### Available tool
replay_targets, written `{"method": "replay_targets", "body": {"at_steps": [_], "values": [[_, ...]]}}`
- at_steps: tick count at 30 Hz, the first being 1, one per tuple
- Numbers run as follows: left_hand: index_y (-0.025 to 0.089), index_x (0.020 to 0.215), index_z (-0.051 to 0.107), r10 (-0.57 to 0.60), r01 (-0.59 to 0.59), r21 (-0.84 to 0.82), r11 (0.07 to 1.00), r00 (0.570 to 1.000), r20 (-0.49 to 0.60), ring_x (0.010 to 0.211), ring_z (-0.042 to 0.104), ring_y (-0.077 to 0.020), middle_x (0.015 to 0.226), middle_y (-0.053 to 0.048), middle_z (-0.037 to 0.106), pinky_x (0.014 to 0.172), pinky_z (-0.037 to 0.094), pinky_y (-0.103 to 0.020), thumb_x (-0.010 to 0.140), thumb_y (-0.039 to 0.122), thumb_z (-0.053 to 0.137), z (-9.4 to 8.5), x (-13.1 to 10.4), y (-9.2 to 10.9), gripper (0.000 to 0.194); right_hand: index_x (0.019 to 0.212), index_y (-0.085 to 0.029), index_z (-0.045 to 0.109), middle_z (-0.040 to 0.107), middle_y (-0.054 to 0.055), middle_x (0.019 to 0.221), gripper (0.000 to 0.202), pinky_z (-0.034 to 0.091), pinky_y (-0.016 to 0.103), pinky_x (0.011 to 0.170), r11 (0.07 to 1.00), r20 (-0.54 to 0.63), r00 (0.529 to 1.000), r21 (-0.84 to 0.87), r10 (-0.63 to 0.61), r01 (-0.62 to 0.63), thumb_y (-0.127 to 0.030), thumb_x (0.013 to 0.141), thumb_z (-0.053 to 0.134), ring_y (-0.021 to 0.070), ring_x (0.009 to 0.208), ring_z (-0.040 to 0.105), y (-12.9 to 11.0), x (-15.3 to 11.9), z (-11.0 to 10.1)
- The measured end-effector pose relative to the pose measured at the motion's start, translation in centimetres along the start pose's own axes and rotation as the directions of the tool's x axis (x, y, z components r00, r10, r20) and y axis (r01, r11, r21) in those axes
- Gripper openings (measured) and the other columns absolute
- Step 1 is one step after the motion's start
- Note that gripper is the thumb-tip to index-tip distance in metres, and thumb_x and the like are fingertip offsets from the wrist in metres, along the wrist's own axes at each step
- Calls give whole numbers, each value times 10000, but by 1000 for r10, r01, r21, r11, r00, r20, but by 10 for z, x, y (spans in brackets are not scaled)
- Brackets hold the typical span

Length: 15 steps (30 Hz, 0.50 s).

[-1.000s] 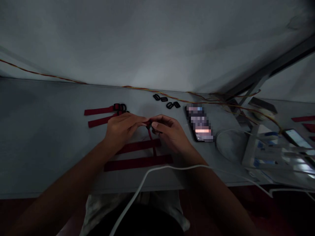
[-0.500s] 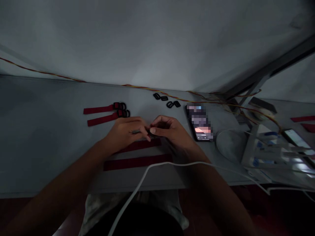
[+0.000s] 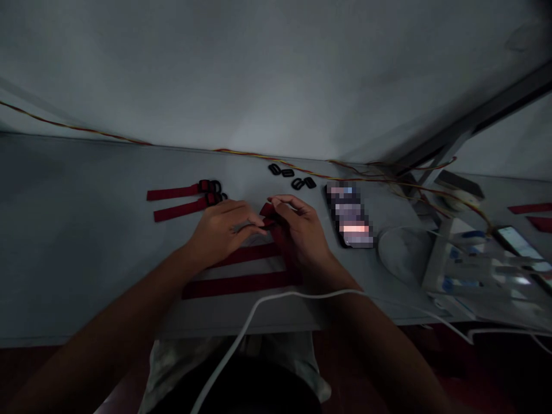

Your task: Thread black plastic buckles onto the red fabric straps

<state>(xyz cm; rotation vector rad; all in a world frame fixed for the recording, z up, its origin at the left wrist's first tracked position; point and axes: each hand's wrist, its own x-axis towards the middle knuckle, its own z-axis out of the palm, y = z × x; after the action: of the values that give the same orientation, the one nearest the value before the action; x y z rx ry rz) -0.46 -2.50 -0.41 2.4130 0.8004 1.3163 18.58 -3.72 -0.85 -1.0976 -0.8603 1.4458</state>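
Note:
My right hand (image 3: 302, 227) pinches a red webbing strap (image 3: 268, 209) between thumb and fingers, and part of it hangs below the palm. Opposite it, the fingertips of my left hand (image 3: 226, 230) are closed on a small dark piece that looks like a black buckle, mostly covered by the fingers. The strap meets this piece; whether it passes through cannot be made out. Under the hands lie two flat red straps, an upper one (image 3: 250, 253) and a lower one (image 3: 235, 284).
Two red straps fitted with black buckles (image 3: 210, 187) lie at left. Several loose black buckles (image 3: 287, 172) sit near the wall. A phone (image 3: 349, 215) lies to the right, beside a clear organizer (image 3: 461, 270). A white cable (image 3: 254, 313) crosses in front of my arms.
My right hand has turned and risen slightly, and the red strap now shows in its fingers and below the palm. My left fingertips have closed together on the dark piece.

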Motion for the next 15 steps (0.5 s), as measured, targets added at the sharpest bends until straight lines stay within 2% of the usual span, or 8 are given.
{"method": "replay_targets", "body": {"at_steps": [3,6,8,10,12,15], "values": [[183,903,679,25,-25,-4,1000,1000,-1,829,748,-141,896,-25,773,804,595,-251,961,246,736,4,0,0,103,912,-243,750,755,-5,933,289,542,280,775,1000,-35,999,25,-5,6,-488,798,853,129,787,669,1,2,0],[189,910,620,-32,32,-13,999,999,-11,1017,759,-177,1073,-69,784,920,593,-280,945,208,742,5,-2,-2,129,976,-257,736,762,9,972,383,565,307,808,1000,-9,1000,-1,-5,5,-572,785,844,153,842,699,-4,1,-1],[204,939,583,-120,120,-24,992,993,9,1085,757,-197,1193,-85,779,929,595,-298,951,210,717,4,-4,-3,135,988,-256,745,766,15,943,392,579,321,812,994,20,998,-94,-63,64,-541,755,880,165,850,704,-6,0,-2],[218,971,548,-190,192,-41,981,981,50,1048,770,-199,1217,-89,779,878,600,-300,970,240,674,1,-6,-3,128,964,-245,756,776,26,947,344,595,338,809,971,28,988,-180,-154,156,-481,754,894,179,859,707,-6,-1,-3],[227,994,520,-214,221,-58,974,972,102,1032,776,-207,1195,-94,785,836,597,-303,995,289,630,-1,-6,-2,127,948,-241,760,781,34,965,283,600,353,796,946,17,974,-236,-226,223,-450,791,866,191,860,711,-5,0,-3],[237,1004,485,-200,222,-112,969,963,183,1075,769,-225,1186,-108,784,798,586,-303,1027,323,583,-3,-6,-1,133,898,-233,744,762,31,877,213,574,347,746,909,15,964,-329,-264,254,-430,851,806,192,792,700,-2,1,-5]]}}
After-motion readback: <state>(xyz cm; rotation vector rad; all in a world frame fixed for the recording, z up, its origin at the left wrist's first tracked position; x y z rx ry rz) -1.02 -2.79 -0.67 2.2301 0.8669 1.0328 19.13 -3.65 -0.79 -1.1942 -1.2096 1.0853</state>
